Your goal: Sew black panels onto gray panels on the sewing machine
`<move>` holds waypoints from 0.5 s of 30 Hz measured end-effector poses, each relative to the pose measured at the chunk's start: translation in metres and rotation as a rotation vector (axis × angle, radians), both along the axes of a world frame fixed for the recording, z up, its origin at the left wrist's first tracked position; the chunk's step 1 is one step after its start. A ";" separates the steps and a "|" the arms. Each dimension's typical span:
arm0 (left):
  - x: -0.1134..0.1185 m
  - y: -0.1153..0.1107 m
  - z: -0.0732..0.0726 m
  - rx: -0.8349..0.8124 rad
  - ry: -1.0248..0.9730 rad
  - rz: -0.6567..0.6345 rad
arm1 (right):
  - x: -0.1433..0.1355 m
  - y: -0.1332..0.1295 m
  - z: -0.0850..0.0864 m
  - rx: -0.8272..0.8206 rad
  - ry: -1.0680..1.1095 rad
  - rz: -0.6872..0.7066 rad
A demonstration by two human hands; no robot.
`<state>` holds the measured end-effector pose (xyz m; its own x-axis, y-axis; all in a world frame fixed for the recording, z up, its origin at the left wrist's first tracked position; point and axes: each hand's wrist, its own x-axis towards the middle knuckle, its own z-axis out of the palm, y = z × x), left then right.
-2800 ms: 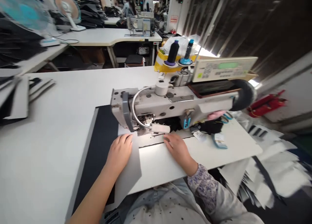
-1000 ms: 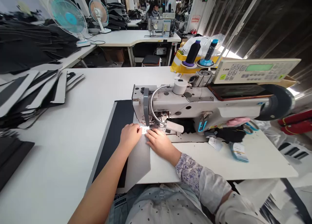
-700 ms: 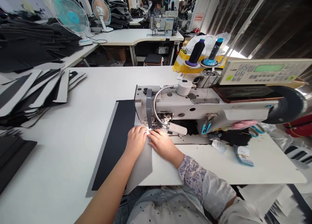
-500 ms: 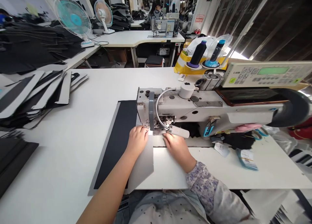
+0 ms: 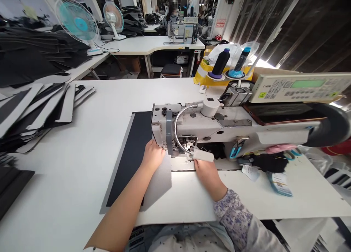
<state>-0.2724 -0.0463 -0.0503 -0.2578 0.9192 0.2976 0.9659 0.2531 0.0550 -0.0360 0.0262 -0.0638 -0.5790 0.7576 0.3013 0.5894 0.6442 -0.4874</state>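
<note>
My left hand [image 5: 153, 155] rests on a flat panel, dark [image 5: 131, 149] on one side with a grey strip [image 5: 161, 182] along its right, just left of the needle area of a sewing machine [image 5: 203, 124]. Its fingers are bent together at the panel by the machine head; what they pinch is too small to tell. My right hand [image 5: 207, 173] lies right of the needle area, partly under the small lamp [image 5: 202, 155]. Its fingertips are hidden there, near the metal bed plate [image 5: 181, 166].
Stacked dark and white pieces [image 5: 49, 105] lie at the left. Behind the machine stand thread cones [image 5: 221, 63] and a yellow and white bag [image 5: 201, 72]. A control panel [image 5: 301, 85] is at right, scissors [image 5: 237, 147] hang on the machine. A person [image 5: 172, 16] sits far back.
My right hand has shifted right, away from the needle area. The left hand has moved slightly left, and the panel has slid a little forward. The camera view has tilted slightly.
</note>
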 end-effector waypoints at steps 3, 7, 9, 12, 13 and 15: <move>0.004 -0.008 0.006 -0.035 -0.022 -0.021 | 0.001 -0.003 0.003 -0.056 0.048 0.030; 0.031 -0.042 0.020 0.005 -0.133 -0.116 | -0.016 -0.023 0.006 -0.269 0.293 0.160; 0.046 -0.057 0.027 0.022 -0.179 -0.208 | -0.029 -0.035 0.005 -0.414 0.433 0.219; 0.058 -0.067 0.034 0.062 -0.199 -0.249 | -0.046 -0.046 0.002 -0.570 0.575 0.203; 0.059 -0.068 0.036 0.083 -0.189 -0.243 | -0.049 -0.047 0.002 -0.632 0.606 0.192; 0.057 -0.069 0.036 0.125 -0.147 -0.234 | -0.053 -0.047 0.001 -0.784 0.632 0.204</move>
<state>-0.2152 -0.1148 -0.0143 -0.0918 0.9172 0.3876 0.9764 0.0066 0.2157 -0.0886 -0.0204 -0.0631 -0.6260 0.7776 0.0584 -0.0055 0.0705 -0.9975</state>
